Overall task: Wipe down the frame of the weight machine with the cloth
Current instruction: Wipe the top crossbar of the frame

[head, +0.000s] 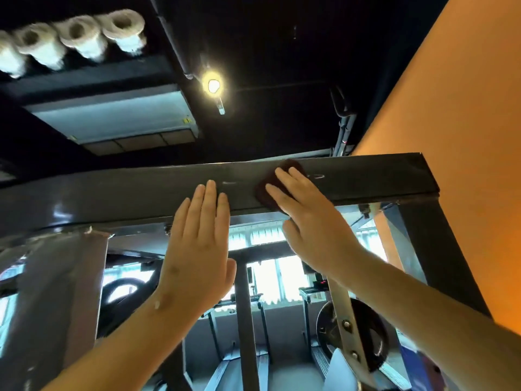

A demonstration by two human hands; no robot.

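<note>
Overhead, at the top of the frame [141,190], the right hand [310,215] presses the cloth [290,165] flat, its grip straight-fingered and slightly spread, pinching nothing. Apply even palm pressure and overlap strokes toward the frame's right end. The left hand [197,249], fingers straight and together, appears to steady against the frame. Pale marks show on the dark paint; an orange wall [465,136] stands to the right.
</note>
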